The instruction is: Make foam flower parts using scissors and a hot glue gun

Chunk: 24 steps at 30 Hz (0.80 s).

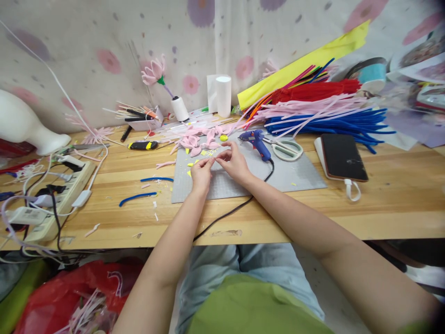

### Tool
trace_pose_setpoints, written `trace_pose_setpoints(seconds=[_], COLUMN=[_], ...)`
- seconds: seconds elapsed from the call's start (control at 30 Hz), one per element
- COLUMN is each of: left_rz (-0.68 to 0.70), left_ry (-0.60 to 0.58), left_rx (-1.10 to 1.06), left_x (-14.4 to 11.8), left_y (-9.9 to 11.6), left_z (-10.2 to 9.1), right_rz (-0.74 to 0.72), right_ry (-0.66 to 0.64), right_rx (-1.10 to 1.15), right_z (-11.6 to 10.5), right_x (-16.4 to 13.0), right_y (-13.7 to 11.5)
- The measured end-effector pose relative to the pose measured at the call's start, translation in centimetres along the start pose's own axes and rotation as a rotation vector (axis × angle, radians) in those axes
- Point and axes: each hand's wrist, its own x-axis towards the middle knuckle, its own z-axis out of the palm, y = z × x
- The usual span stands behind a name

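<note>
My left hand (202,174) and my right hand (234,162) meet over the grey cutting mat (285,178). The fingertips of both are pinched close together, and whatever lies between them is too small to make out. Just beyond them are pink fuzzy petals (191,139) in a loose heap, with small yellow scraps (189,173) beside it. A blue hot glue gun (257,141) lies on the mat to the right of my right hand. Scissors with pale handles (288,150) rest against it.
Bundles of blue (313,123), pink and red pipe cleaners lie at the back right. A phone (342,157) leans on a white stand. A black cord (225,215) runs below my hands. At left are a power strip (66,199) and a utility knife (142,145). A pink flower (155,72) stands behind.
</note>
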Motion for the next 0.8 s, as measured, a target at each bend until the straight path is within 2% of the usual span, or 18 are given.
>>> trace_pose_setpoints(seconds=[0.37,0.8], left_rz=[-0.019,-0.051], left_ry=[-0.057,-0.051], left_rx=[-0.003,-0.052], left_x=[-0.10,-0.11], left_y=[0.15,0.27], left_z=[-0.20,-0.32], right_rz=[0.057,0.174], right_ry=[0.002,-0.018], right_rx=[0.113,0.279], right_z=[0.01,-0.35], right_x=[0.19,0.21], right_y=[0.32,-0.34])
